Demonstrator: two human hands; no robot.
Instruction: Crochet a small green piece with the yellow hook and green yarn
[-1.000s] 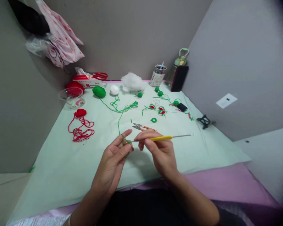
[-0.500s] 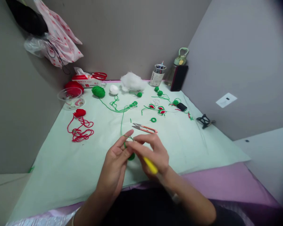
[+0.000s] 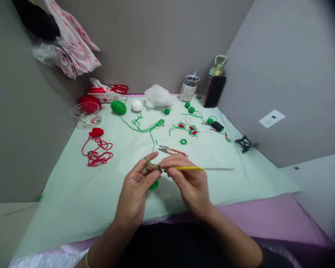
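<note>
Pale green cloth (image 3: 86, 201), left fingers (image 3: 150, 179) pinching green crochet (image 3: 154, 185) (yarn (image 3: 150, 162) strung across), right fingers (image 3: 173, 160) clamped on yellow hook (image 3: 191, 168)

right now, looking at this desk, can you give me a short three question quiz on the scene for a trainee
1. Multiple choice: what does the right hand hold?
A) tissue box
B) yellow-handled hook
C) phone

2. True or false: the snips lie on the pale cloth, held by neither hand.

3. Fill in: the yarn crossing the fingers of the left hand is ____ in colour.

Key: 1 B; 2 true; 3 green
</note>
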